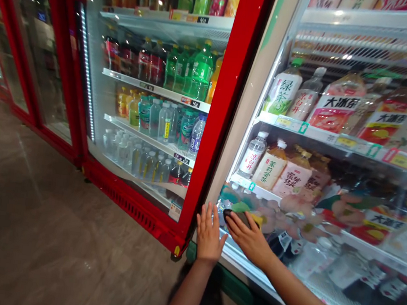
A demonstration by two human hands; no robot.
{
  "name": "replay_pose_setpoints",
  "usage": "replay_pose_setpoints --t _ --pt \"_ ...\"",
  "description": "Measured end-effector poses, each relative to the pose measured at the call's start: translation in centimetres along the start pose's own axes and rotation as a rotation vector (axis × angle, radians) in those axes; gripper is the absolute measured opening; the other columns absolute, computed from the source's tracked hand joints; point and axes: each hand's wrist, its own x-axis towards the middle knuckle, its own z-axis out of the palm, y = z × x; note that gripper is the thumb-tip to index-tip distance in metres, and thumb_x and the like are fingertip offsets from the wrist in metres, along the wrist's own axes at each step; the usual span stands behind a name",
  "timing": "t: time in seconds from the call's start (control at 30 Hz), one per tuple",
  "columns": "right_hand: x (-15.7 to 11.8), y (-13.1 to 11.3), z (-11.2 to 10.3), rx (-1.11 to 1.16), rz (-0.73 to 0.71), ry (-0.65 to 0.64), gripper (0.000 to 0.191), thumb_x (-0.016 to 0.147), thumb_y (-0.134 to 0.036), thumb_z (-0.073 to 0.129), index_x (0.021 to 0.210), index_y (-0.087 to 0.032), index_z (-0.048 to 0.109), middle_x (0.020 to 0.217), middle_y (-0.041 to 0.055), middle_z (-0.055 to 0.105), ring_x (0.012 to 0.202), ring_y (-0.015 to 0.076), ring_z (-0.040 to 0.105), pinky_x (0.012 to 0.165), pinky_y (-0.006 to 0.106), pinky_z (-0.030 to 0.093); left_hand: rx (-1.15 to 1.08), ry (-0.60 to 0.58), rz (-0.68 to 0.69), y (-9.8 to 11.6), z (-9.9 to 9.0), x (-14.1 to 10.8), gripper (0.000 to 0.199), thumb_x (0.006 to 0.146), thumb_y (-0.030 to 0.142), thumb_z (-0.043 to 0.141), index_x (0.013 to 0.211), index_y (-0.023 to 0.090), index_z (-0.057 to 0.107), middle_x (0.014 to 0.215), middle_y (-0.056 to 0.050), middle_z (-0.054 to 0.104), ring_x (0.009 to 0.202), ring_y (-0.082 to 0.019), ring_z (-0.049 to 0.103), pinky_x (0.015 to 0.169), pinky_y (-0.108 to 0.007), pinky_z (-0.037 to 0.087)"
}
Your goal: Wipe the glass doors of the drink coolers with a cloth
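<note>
My left hand (210,236) lies flat with its fingers outstretched against the pale frame at the left edge of a glass-fronted drinks cooler (245,83). Close to its right, my right hand (247,234) rests over a small, dark, rounded pad (233,217) against the lower left of the glass. Its fingers cover part of the pad, whose exact kind I cannot make out. Beside it a green leaf-like patch (238,207) and a yellow edge show. Pink flower decals (292,213) run across the glass to the right.
Inside the cooler, tea and water bottles (270,165) fill several shelves. To the left stands a red-framed cooler (229,91) with soda and water bottles (166,120). More red-framed doors (27,42) recede along the far left. Brown floor (67,235) spreads below.
</note>
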Motion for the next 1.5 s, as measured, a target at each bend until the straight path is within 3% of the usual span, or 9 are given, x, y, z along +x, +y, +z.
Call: replay_pose_setpoints --t 0.1,0.3,0.53,0.77,0.9,1.0,1.23,1.4,1.5 --pt "-0.9 1.0 -0.7 0.007 -0.034 -0.005 0.029 0.099 -0.02 0.05 0.12 -0.02 0.07 0.147 0.0048 0.059 0.147 0.0243 0.039 0.128 0.056 0.008 -0.02 -0.015 0.042 0.3 -0.3 0.2 0.103 0.086 0.027 0.067 0.163 0.016 0.0 0.168 -0.021 0.018 0.156 -0.037 0.013 0.123 -0.06 0.026" --pt "-0.1 5.8 -4.1 -0.078 0.329 0.08 0.04 0.1 -0.016 0.051 0.138 -0.022 0.06 0.148 0.0058 0.058 0.151 0.0242 0.034 0.128 0.054 0.012 -0.038 0.002 0.067 1.2 0.3 0.9 0.101 0.088 0.031 0.066 0.163 0.015 0.0 0.169 -0.02 0.018 0.157 -0.037 0.009 0.123 -0.06 0.025" --pt "-5.8 2.2 -3.0 -0.013 0.044 -0.028 0.033 0.103 -0.02 0.044 0.125 -0.024 0.069 0.149 -0.0013 0.058 0.15 0.0184 0.035 0.13 0.051 0.005 -0.011 0.136 0.141 3.1 3.1 -0.8 0.092 0.093 0.04 0.062 0.163 0.013 0.009 0.167 -0.02 0.022 0.156 -0.037 0.018 0.126 -0.057 0.024" --pt "-6.9 5.6 -5.7 -0.26 0.695 0.194 0.043 0.096 -0.023 0.055 0.138 -0.029 0.063 0.146 0.0063 0.059 0.155 0.0302 0.022 0.126 0.062 0.015 -0.142 0.264 0.098 6.1 7.3 -0.7 0.089 0.096 0.035 0.059 0.163 0.011 0.006 0.166 -0.025 0.023 0.154 -0.039 0.022 0.119 -0.061 0.035" --pt "-7.8 2.5 -3.3 -0.155 0.417 0.048 0.04 0.1 -0.025 0.046 0.135 -0.03 0.065 0.149 -0.002 0.057 0.156 0.0202 0.019 0.13 0.052 0.005 -0.166 0.348 0.086 7.1 8.6 -0.3 0.089 0.096 0.035 0.058 0.163 0.01 0.004 0.167 -0.025 0.018 0.155 -0.04 0.017 0.121 -0.063 0.031" --pt "-8.8 2.2 -3.0 -0.116 0.318 -0.014 0.04 0.1 -0.029 0.047 0.138 -0.033 0.062 0.153 -0.0043 0.052 0.155 0.0189 0.022 0.131 0.051 0.004 -0.154 0.403 0.069 7.5 8.4 -0.2 0.088 0.096 0.032 0.058 0.163 0.011 0.004 0.167 -0.024 0.018 0.155 -0.039 0.02 0.122 -0.062 0.029" --pt "-13.6 3.6 -3.8 -0.299 0.911 0.391 0.056 0.09 -0.022 0.06 0.145 -0.033 0.057 0.148 0.0092 0.057 0.153 0.0405 0.023 0.122 0.072 0.013 -0.175 0.438 0.027 10.6 6.5 1.9 0.073 0.1 0.021 0.046 0.163 0.018 0.01 0.169 -0.017 0.019 0.157 -0.033 0.017 0.126 -0.062 0.02" --pt "-12.4 -0.1 -1.3 -0.135 0.693 0.285 0.045 0.092 -0.024 0.056 0.135 -0.033 0.066 0.14 0.0045 0.064 0.154 0.0288 0.025 0.128 0.058 0.011 -0.134 0.414 0.209 12.0 6.9 3.8 0.071 0.1 0.017 0.042 0.163 0.02 0.01 0.169 -0.014 0.021 0.157 -0.028 0.015 0.126 -0.055 0.024" --pt "-13.1 1.0 -2.1 -0.104 0.731 0.345 0.047 0.093 -0.02 0.055 0.136 -0.036 0.064 0.144 0.0013 0.062 0.152 0.0256 0.03 0.127 0.057 0.012 -0.149 0.413 0.223 12.0 6.4 3.9 0.069 0.1 0.019 0.045 0.163 0.02 0.014 0.168 -0.015 0.024 0.157 -0.028 0.017 0.126 -0.053 0.025"
